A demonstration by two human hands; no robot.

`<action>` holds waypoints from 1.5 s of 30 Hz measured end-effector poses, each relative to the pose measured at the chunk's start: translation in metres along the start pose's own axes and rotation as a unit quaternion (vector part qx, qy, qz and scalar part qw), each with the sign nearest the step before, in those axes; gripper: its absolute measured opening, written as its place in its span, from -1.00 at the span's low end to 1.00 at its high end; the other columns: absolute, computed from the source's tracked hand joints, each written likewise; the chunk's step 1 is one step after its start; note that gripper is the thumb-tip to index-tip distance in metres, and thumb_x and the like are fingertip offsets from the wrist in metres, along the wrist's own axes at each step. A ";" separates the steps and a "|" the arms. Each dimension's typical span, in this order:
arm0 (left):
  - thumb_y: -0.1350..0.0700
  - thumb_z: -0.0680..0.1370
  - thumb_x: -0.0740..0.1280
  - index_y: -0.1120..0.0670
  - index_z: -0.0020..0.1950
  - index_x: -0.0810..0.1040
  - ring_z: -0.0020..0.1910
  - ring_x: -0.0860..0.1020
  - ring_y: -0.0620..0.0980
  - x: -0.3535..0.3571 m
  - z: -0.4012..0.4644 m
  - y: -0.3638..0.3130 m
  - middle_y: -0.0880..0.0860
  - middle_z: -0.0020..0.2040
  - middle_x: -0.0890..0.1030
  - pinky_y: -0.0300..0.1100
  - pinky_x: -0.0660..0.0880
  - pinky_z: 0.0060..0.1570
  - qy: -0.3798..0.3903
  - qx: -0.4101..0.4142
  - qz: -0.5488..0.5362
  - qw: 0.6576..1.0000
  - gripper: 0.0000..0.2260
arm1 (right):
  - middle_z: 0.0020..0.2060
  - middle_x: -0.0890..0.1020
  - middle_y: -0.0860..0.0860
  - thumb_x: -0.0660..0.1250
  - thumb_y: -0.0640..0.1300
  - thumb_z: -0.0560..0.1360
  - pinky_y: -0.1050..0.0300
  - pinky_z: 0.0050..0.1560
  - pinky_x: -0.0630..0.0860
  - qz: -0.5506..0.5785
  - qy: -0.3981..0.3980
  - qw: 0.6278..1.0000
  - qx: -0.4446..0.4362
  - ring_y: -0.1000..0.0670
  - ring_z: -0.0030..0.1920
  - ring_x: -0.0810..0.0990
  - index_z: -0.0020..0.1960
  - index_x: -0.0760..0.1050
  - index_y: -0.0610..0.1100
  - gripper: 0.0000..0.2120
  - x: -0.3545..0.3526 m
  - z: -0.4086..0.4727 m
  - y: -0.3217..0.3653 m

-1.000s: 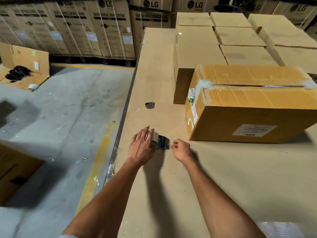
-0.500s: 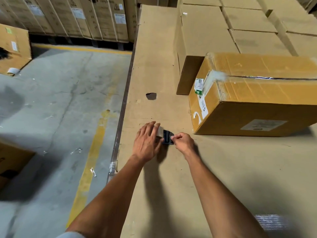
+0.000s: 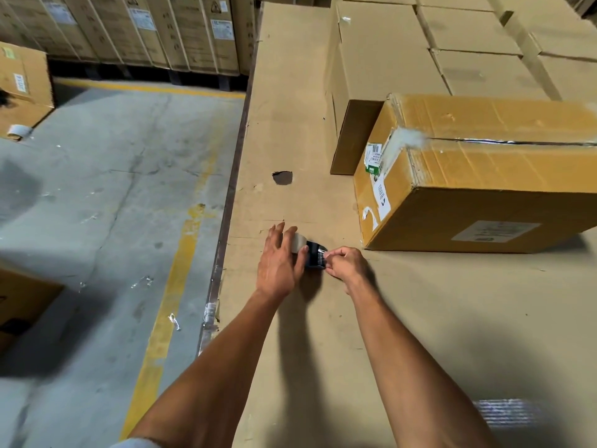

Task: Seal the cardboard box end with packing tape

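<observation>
A yellow-brown cardboard box [image 3: 491, 176] lies on the cardboard-covered work surface [image 3: 420, 318], its near left end bearing labels and a crumpled strip of clear tape at the top corner. Just left of its lower corner sits a dark tape dispenser [image 3: 314, 257] with a roll of clear tape. My left hand [image 3: 279, 263] is wrapped over the roll and dispenser from the left. My right hand [image 3: 345, 265] pinches the loose tape end at the dispenser's right side. Both hands are a short way from the box end, not touching it.
Plain cardboard boxes [image 3: 387, 59] are stacked behind and left of the yellow box. A dark hole [image 3: 282, 177] marks the surface. The surface's left edge [image 3: 223, 253] drops to a concrete floor with a yellow line [image 3: 174, 270]. Large cartons [image 3: 145, 30] line the back; a tape roll [image 3: 19, 130] lies far left.
My right hand has closed in from beside the dispenser and pinched the tape end. My left hand stays on the roll. The view has tilted down and nearer.
</observation>
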State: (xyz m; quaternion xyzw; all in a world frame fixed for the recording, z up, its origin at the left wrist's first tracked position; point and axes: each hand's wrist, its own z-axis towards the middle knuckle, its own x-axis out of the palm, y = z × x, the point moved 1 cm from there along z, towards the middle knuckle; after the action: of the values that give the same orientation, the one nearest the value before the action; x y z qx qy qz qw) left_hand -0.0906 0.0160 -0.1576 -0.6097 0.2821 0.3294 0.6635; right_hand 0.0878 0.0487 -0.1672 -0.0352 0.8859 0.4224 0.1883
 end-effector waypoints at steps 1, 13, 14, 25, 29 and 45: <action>-0.12 0.73 0.26 0.07 0.59 0.40 0.68 0.26 0.27 0.000 0.000 0.000 0.21 0.65 0.34 0.15 0.37 0.56 0.001 -0.007 -0.014 1.000 -0.52 | -0.19 0.76 -0.13 0.55 -0.16 0.49 -0.02 -0.03 0.74 0.004 -0.001 1.000 0.002 -0.09 -0.16 0.78 -0.18 0.67 -0.12 -0.90 0.000 0.001 0.000; -0.26 0.69 0.15 0.04 0.73 0.27 0.75 0.11 0.06 -0.013 0.004 0.016 0.11 0.74 0.24 0.03 0.07 0.72 0.034 -0.095 -0.198 0.975 -0.33 | -0.11 0.67 -0.22 0.34 -0.41 0.59 0.10 -0.18 0.70 0.127 0.041 0.990 0.037 -0.13 -0.13 0.71 -0.15 0.56 -0.24 -0.82 -0.005 0.000 0.001; -0.27 0.69 0.14 0.05 0.74 0.25 0.75 0.11 0.06 -0.015 0.006 0.016 0.11 0.74 0.24 0.02 0.05 0.72 0.038 -0.097 -0.199 0.974 -0.32 | -0.10 0.67 -0.22 0.33 -0.41 0.59 0.10 -0.18 0.69 0.133 0.044 0.989 0.037 -0.14 -0.12 0.71 -0.14 0.56 -0.24 -0.82 -0.006 -0.001 0.001; -0.19 0.71 0.31 0.14 0.75 0.15 0.72 0.16 0.25 0.002 0.008 -0.012 0.24 0.74 0.16 0.17 0.28 0.61 0.022 -0.098 -0.058 0.993 -0.27 | -0.04 0.69 -0.30 0.35 -0.41 0.58 0.01 0.00 0.71 0.146 0.053 0.987 0.028 -0.21 -0.03 0.74 -0.12 0.53 -0.22 -0.84 -0.011 -0.002 -0.008; -0.19 0.71 0.31 0.14 0.75 0.17 0.73 0.17 0.20 0.001 0.010 0.000 0.21 0.73 0.22 0.11 0.20 0.65 0.024 -0.111 -0.124 0.986 -0.27 | -0.05 0.67 -0.25 0.27 -0.43 0.63 0.06 -0.05 0.70 0.170 0.055 0.983 0.035 -0.18 -0.06 0.71 -0.09 0.49 -0.24 -0.83 -0.012 -0.003 -0.006; -0.33 0.72 0.12 -0.04 0.77 0.13 0.77 -0.11 0.20 0.006 0.008 0.000 0.05 0.79 0.01 0.22 0.16 0.69 0.049 0.079 0.136 0.986 -0.32 | 0.17 0.62 -0.37 0.19 -0.43 0.67 -0.14 0.35 0.52 0.232 0.163 0.957 0.065 -0.35 0.27 0.60 0.21 0.45 -0.35 -0.85 -0.028 -0.001 0.003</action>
State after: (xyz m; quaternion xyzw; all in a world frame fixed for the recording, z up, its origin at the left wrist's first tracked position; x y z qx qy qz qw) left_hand -0.0872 0.0248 -0.1612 -0.5267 0.4201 0.3629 0.6438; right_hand 0.1133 0.0473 -0.1543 0.1154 0.9137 0.3850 -0.0598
